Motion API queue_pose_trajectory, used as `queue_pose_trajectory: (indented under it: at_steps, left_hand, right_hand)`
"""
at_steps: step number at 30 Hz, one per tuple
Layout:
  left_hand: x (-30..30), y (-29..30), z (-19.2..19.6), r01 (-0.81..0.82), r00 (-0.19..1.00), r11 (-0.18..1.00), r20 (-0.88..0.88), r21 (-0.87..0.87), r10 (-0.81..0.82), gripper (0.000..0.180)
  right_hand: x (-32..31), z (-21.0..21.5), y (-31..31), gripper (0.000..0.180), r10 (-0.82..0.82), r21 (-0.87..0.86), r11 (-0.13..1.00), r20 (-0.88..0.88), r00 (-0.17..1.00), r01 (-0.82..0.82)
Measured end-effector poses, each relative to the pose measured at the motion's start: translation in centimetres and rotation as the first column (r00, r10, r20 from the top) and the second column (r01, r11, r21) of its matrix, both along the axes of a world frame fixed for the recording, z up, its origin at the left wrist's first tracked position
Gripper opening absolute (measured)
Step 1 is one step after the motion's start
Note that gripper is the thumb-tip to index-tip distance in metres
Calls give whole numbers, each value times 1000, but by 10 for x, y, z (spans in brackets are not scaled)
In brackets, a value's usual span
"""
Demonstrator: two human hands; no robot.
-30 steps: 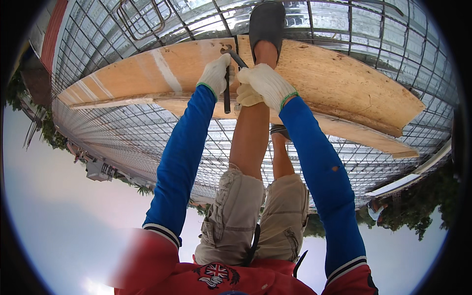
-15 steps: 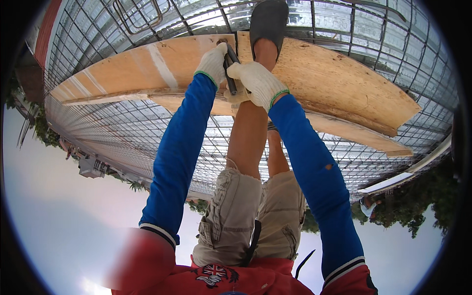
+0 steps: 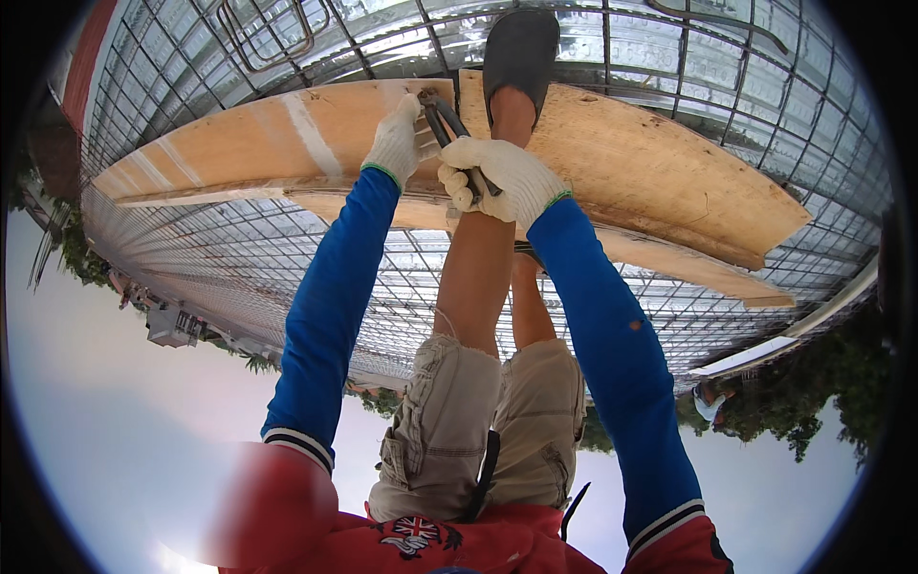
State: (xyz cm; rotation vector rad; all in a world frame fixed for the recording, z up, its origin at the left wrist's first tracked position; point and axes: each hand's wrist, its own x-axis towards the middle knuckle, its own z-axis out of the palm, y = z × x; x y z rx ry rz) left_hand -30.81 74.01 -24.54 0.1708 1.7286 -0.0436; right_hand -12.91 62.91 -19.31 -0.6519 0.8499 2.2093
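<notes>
Pincers [image 3: 451, 117], dark-handled and tilted, within the closely curled right hand [image 3: 514, 178].

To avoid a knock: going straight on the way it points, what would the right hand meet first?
Probably the gloved left hand, close ahead of the right hand, which holds the dark two-handled tool; how their depths line up is unclear.

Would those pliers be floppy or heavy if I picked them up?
The pliers look dark and metal-like, so they'd probably feel stiff and fairly heavy for their size. Their two long handles meet near one end, so they might swing open or shut. Being side by side, the handles probably wouldn't roll far.
</notes>
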Motion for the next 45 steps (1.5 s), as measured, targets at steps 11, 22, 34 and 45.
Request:
queue_pose_trajectory:
  at_steps: [11,22,34,45]
  left_hand:
    - [-48,37,-81,815,569,522,-180,251,-802,50]
    - [-55,46,-32,31,999,981,13,192,-34,45]
    - [-50,41,-13,-50,940,974,340,220,-28,31]
    - [-36,16,-30,-145,963,889,-143,434,227,22]
  right_hand:
    - [-95,10,-17,32,328,125,740,790,517,-661]
    - [-38,144,0,18,-167,-69,981,186,968,182]
    - [-28,94,41,47,618,-37,706,519,591,-707]
    - [-42,50,54,33,514,-157,857,189,837,-491]
